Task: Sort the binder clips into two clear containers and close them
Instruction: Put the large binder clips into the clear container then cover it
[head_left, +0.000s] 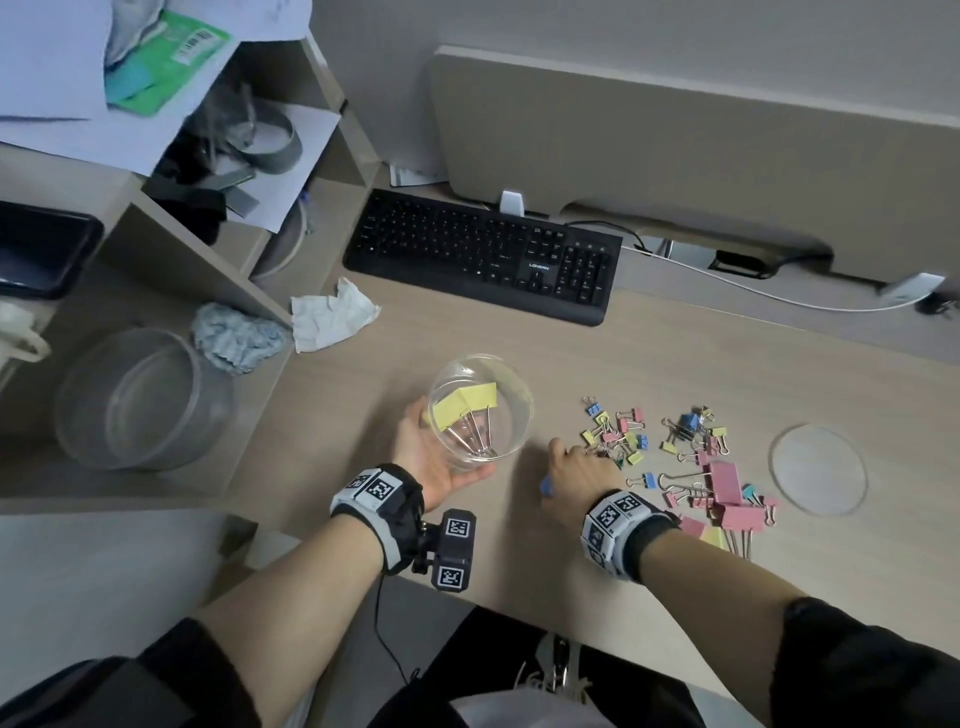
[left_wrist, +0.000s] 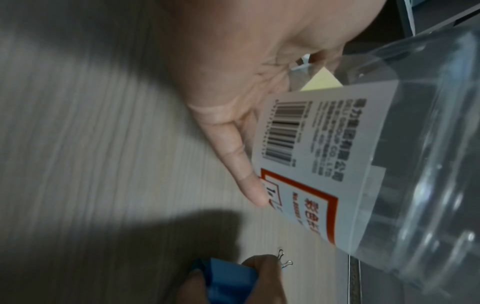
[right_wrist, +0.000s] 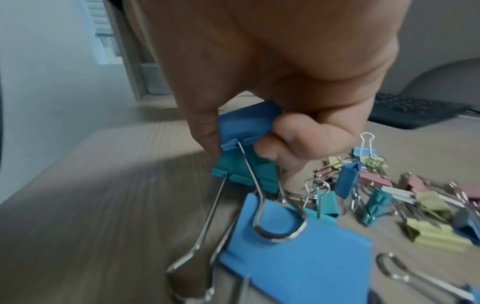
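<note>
Binder clips (head_left: 675, 457), barcode-labelled clear container (head_left: 480, 410) in left hand (head_left: 431, 462), LONGAN keyboard (head_left: 483, 254)

head: high above, facing down on the desk (head_left: 649, 374), both hands and the clip pile (head_left: 675, 457) in frame
left wrist: close, along the left palm (left_wrist: 233, 72) at the tub (left_wrist: 389, 164)
right wrist: close, low over desk, along fingers (right_wrist: 298, 131) into clip pile
shared: tub, clip pile, desk
</note>
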